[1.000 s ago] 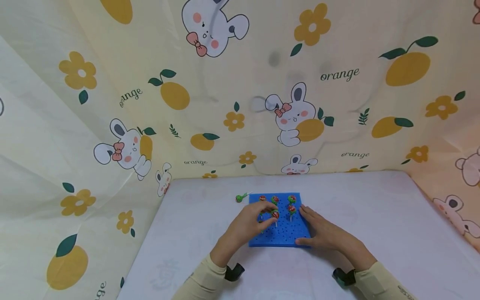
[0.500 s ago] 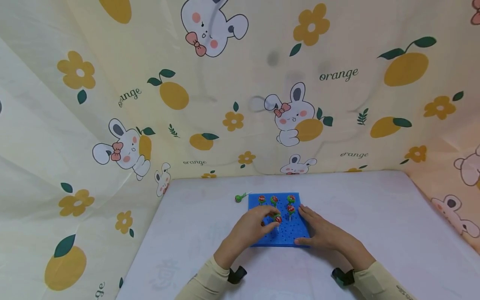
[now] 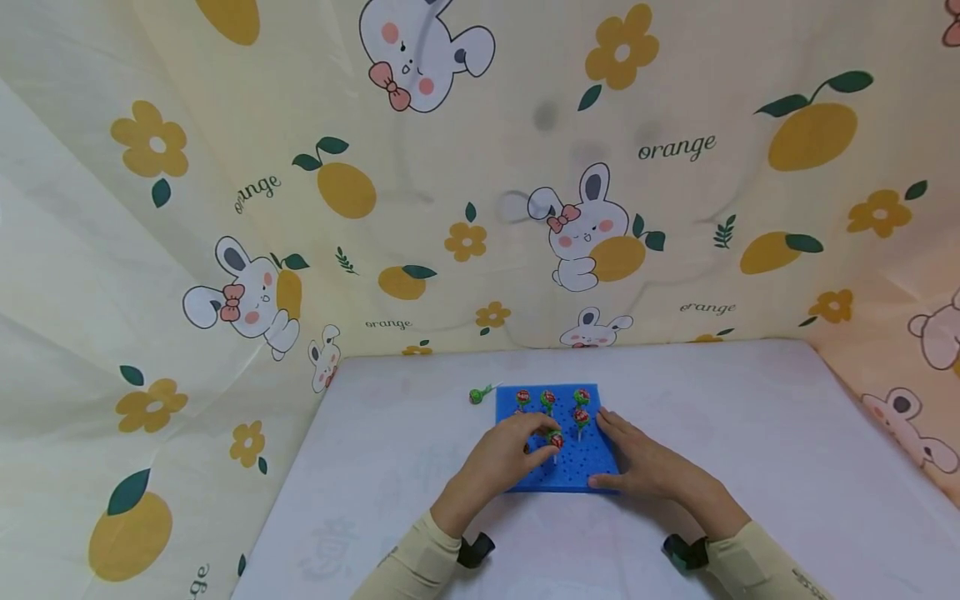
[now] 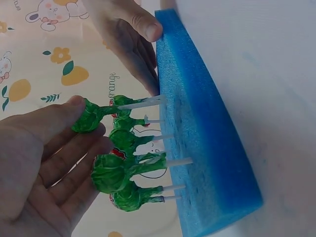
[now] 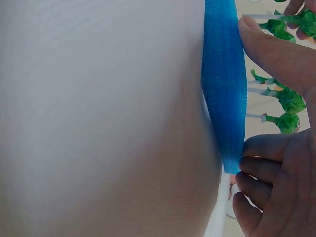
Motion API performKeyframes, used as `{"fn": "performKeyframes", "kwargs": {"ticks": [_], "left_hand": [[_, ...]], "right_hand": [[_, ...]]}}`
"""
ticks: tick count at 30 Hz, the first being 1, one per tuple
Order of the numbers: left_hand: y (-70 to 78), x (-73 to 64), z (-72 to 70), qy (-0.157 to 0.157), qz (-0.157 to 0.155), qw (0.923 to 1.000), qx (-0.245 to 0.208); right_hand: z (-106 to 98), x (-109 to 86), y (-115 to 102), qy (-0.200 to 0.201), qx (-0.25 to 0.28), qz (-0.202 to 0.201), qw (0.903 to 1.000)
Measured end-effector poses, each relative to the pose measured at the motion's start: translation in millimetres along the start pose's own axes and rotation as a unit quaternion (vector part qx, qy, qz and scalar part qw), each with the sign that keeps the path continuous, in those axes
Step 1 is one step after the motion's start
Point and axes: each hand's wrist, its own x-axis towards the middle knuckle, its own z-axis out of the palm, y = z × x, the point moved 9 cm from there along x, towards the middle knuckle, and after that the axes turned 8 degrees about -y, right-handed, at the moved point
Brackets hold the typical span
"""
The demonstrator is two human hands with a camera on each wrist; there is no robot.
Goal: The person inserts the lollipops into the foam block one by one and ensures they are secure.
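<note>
My left hand (image 3: 491, 458) pinches a green-wrapped lollipop (image 4: 88, 117) by its head between thumb and fingers, stick pointing toward the blue foam board (image 3: 573, 481). In the left wrist view its stick end reaches the board's hole-dotted face. Several other lollipops (image 4: 111, 173) stand in the board by their sticks, in rows at its far side and left; the left hand hides some of them in the head view. Along the board's right edge rests my right hand (image 3: 652, 463), fingers extended, with the thumb (image 5: 252, 24) touching near the close corner.
One loose lollipop (image 3: 477, 396) lies on the white table (image 3: 405, 400) just beyond the board's far left corner. A printed cloth (image 3: 442, 208) with rabbits and oranges hangs behind and at the sides of the table.
The left hand with its lollipop has shifted slightly right and toward the near side over the board, then stayed almost still. My right hand keeps its place at the board's edge.
</note>
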Motion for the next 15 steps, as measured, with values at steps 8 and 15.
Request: {"fn": "performKeyframes", "kwargs": {"ticks": [8, 15], "left_hand": [[-1.9, 2.8, 3.7, 0.001, 0.0, 0.9998, 0.018], [-4.0, 3.2, 6.6, 0.005, 0.002, 0.9997, 0.026]], "right_hand": [[-0.1, 0.4, 0.8, -0.001, 0.003, 0.0, 1.0], [-0.4, 0.5, -0.6, 0.0, 0.003, 0.0, 1.0]]}}
